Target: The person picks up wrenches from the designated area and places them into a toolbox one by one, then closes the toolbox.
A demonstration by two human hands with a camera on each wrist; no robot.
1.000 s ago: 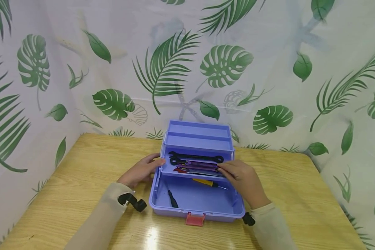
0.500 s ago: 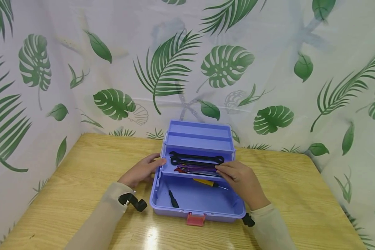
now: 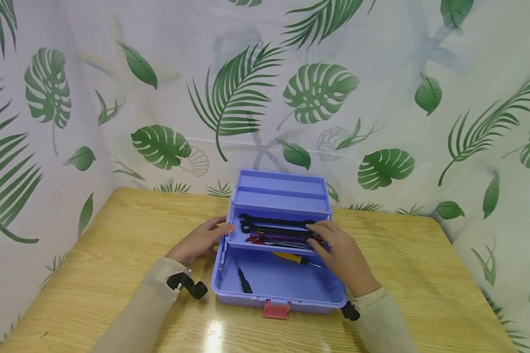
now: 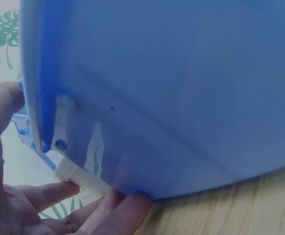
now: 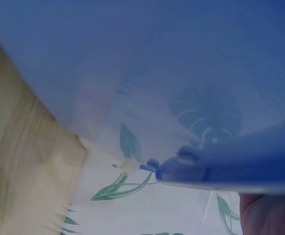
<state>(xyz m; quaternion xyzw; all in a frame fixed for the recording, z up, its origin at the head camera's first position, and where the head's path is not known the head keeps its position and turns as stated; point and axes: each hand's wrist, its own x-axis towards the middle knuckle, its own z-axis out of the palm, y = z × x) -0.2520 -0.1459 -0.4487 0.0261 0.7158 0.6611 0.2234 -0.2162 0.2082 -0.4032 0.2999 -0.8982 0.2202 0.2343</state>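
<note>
A purple-blue toolbox [image 3: 274,305] stands unfolded on the wooden table. Its middle tray [image 3: 234,240] bears black wrenches [image 3: 274,229], a purple tool [image 3: 282,239] of unclear kind and a red-tipped tool [image 3: 255,240]. My left hand [image 3: 200,241] holds the toolbox's left side, thumb on the tray edge, fingers against the outer wall. My right hand [image 3: 346,252] is over the tray's right end, thumb and forefinger spread apart at the tools' ends. In the right wrist view the toolbox wall hides most of that hand [image 5: 269,215].
A black-handled screwdriver [image 3: 244,281] and a yellow-handled screwdriver [image 3: 289,257] lie in the box's bottom. The upper tray [image 3: 282,182] leans back near the leaf-patterned cloth [image 3: 256,98]. A red latch [image 3: 276,310] hangs at the front of the box.
My right hand has lowered the purple tool among the wrenches in the middle tray, and its thumb and forefinger have parted. The left hand has stayed in place.
</note>
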